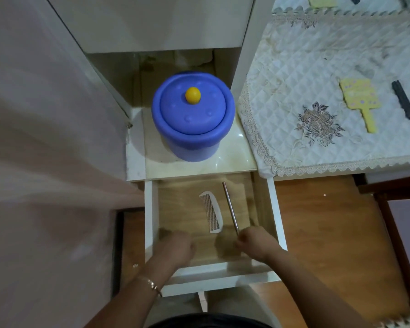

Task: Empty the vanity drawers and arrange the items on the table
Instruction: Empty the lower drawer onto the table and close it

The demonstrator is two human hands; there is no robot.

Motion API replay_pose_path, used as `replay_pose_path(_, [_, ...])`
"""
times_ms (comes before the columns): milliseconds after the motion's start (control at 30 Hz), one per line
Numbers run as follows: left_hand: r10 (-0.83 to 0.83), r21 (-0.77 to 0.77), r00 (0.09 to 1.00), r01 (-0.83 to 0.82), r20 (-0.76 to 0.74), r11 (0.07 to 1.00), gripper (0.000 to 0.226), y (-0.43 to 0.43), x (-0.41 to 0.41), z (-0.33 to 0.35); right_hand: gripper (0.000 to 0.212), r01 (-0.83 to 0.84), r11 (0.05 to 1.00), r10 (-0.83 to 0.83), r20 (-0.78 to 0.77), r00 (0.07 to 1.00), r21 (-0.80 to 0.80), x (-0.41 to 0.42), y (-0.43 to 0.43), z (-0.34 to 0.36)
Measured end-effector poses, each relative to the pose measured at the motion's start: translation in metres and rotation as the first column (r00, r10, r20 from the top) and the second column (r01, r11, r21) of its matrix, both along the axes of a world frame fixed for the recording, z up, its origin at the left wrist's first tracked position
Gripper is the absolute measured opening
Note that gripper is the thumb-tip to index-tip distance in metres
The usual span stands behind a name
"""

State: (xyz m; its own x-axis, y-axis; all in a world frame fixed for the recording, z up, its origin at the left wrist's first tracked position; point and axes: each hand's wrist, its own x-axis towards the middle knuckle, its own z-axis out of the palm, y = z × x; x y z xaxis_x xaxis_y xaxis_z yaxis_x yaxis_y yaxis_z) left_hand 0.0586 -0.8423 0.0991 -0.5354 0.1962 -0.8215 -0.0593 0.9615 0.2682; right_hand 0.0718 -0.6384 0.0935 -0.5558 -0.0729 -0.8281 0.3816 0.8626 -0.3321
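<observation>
Right grip (pixel 253 242): a pinch on metal rod (pixel 230 207) (left grip (pixel 175 249) blurred, unclear), in wood-lined drawer (pixel 180 209) beside quilted tabletop (pixel 305 67).

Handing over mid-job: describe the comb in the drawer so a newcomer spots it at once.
Just in front of the blue lidded container, a white drawer stands pulled open. On its wooden floor lie two things side by side; the comb is the left one, white, short and curved with fine teeth, unlike the thin straight metal rod.
</observation>
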Motion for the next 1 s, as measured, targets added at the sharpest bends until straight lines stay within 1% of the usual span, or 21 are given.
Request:
replay_pose_path(33, [0.069,0.000,0.997,-0.069,-0.016,0.998,0.034,0.007,-0.008,-0.008,0.018,0.051,0.999,-0.051,-0.052,0.997,-0.003,-0.006,-0.001,-0.006])
replay_pose_path(67, [0.112,0.010,0.992,-0.111,-0.050,0.994,0.033,0.014,-0.015,-0.017,0.019,0.105,0.995,-0.104,-0.101,0.989,-0.002,-0.012,-0.002,-0.010])
replay_pose_path(167, [0.229,0.036,0.957,-0.226,-0.178,0.973,0.042,0.033,-0.029,-0.031,0.029,0.214,0.977,-0.208,-0.190,0.960,0.011,-0.030,-0.010,-0.024])
replay_pose_path(233, [0.330,0.053,0.921,-0.326,-0.208,0.944,0.044,0.047,-0.032,-0.043,0.033,0.234,0.972,-0.222,-0.211,0.952,0.032,-0.040,-0.017,-0.035])
replay_pose_path(267, [0.371,0.068,0.896,-0.365,-0.243,0.928,0.052,0.056,-0.033,-0.049,0.036,0.228,0.973,-0.213,-0.223,0.951,0.044,-0.042,-0.020,-0.040])
replay_pose_path(333, [0.407,0.032,0.860,-0.418,-0.307,0.908,0.068,0.070,-0.033,-0.060,0.039,0.218,0.972,-0.191,-0.248,0.950,0.084,-0.046,-0.025,-0.049])
replay_pose_path(400, [0.462,0.035,0.816,-0.481,-0.346,0.876,0.070,0.081,-0.031,-0.061,0.037,0.220,0.969,-0.187,-0.256,0.948,0.108,-0.046,-0.028,-0.052])
replay_pose_path(467, [0.503,0.062,0.783,-0.519,-0.366,0.852,0.069,0.088,-0.030,-0.058,0.036,0.224,0.970,-0.195,-0.248,0.949,0.095,-0.045,-0.028,-0.054])
replay_pose_path(533, [0.501,0.043,0.796,-0.519,-0.340,0.854,0.072,0.092,-0.031,-0.057,0.036,0.243,0.967,-0.219,-0.247,0.944,0.071,-0.042,-0.027,-0.054])
replay_pose_path(633, [0.476,0.017,0.827,-0.494,-0.300,0.869,0.071,0.091,-0.033,-0.057,0.029,0.303,0.951,-0.279,-0.265,0.923,0.055,-0.037,-0.024,-0.056])
replay_pose_path(733, [0.489,0.026,0.822,-0.505,-0.292,0.863,0.072,0.088,-0.033,-0.060,0.028,0.369,0.929,-0.354,-0.249,0.902,0.018,-0.032,-0.020,-0.056])
replay_pose_path(767, [0.502,0.034,0.816,-0.515,-0.286,0.856,0.068,0.086,-0.034,-0.060,0.028,0.377,0.926,-0.365,-0.244,0.898,0.001,-0.031,-0.019,-0.056])
replay_pose_path(833, [0.502,0.070,0.826,-0.502,-0.256,0.862,0.048,0.080,-0.036,-0.058,0.027,0.366,0.930,-0.361,-0.250,0.898,-0.027,-0.028,-0.016,-0.054])
replay_pose_path(900, [0.404,0.116,0.885,-0.387,-0.233,0.915,0.028,0.072,-0.038,-0.047,0.024,0.353,0.934,-0.351,-0.281,0.893,-0.047,-0.026,-0.011,-0.049])
replay_pose_path(933, [0.343,0.153,0.903,-0.313,-0.257,0.937,0.025,0.068,-0.039,-0.040,0.022,0.355,0.933,-0.357,-0.307,0.882,-0.063,-0.024,-0.008,-0.044])
replay_pose_path(1000, [0.298,0.254,0.910,-0.227,-0.289,0.940,0.024,0.060,-0.041,-0.027,0.019,0.375,0.920,-0.389,-0.377,0.841,-0.113,-0.020,-0.003,-0.031])
